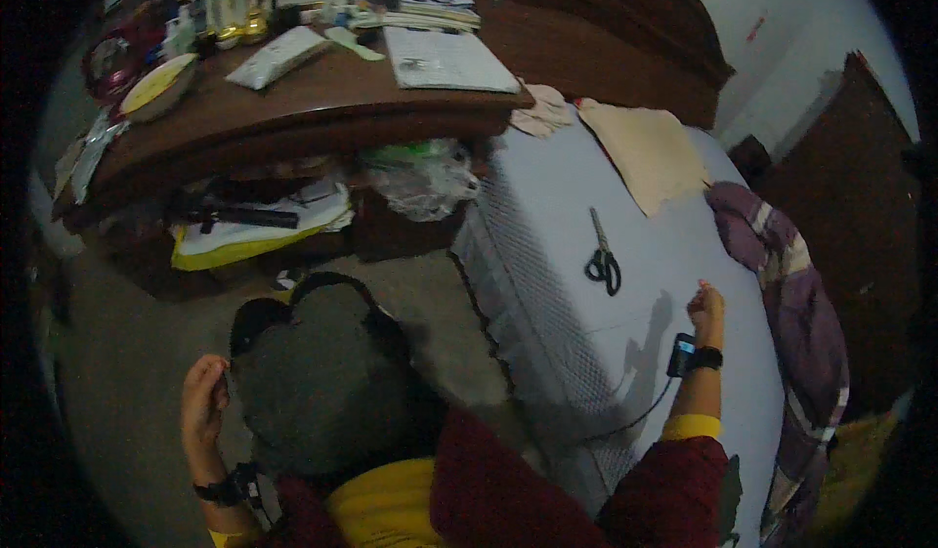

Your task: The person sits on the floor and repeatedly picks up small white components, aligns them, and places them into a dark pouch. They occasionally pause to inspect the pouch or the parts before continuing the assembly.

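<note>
At the lower left, my left hand point(204, 394) is raised with its fingers curled in, and I see nothing in it. Right beside it is a dark grey rounded thing point(322, 382) with black straps, which looks like a backpack, in front of my body. Over the bed, my right hand point(706, 306) is closed in a loose fist, with nothing visible in it. A small black device point(682, 355) with a lit screen is strapped at my right wrist, and a cable runs from it. Nearest that hand are black-handled scissors point(603, 263), lying on the pale bed sheet.
A brown wooden desk point(322, 118) bears a bowl point(159, 89), a white packet point(280, 58) and a notebook point(449, 60). Plastic bags point(422, 189) fill its lower shelf. On the bed point(547, 187) are a beige cloth point(645, 152) and a purple blanket point(806, 323).
</note>
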Action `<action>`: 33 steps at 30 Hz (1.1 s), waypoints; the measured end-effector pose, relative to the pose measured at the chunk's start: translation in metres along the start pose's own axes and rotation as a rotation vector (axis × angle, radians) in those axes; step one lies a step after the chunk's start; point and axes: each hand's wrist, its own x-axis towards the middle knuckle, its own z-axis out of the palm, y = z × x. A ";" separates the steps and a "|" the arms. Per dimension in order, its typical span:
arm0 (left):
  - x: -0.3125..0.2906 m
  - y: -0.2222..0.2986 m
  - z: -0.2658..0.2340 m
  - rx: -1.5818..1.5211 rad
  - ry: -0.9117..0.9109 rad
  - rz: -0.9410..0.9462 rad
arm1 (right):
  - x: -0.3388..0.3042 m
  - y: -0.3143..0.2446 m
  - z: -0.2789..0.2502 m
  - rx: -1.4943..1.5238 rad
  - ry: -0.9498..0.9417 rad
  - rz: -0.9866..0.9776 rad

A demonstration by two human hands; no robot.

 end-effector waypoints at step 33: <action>-0.028 0.052 -0.038 0.038 0.055 0.194 | -0.209 0.023 0.204 -0.512 -0.867 0.004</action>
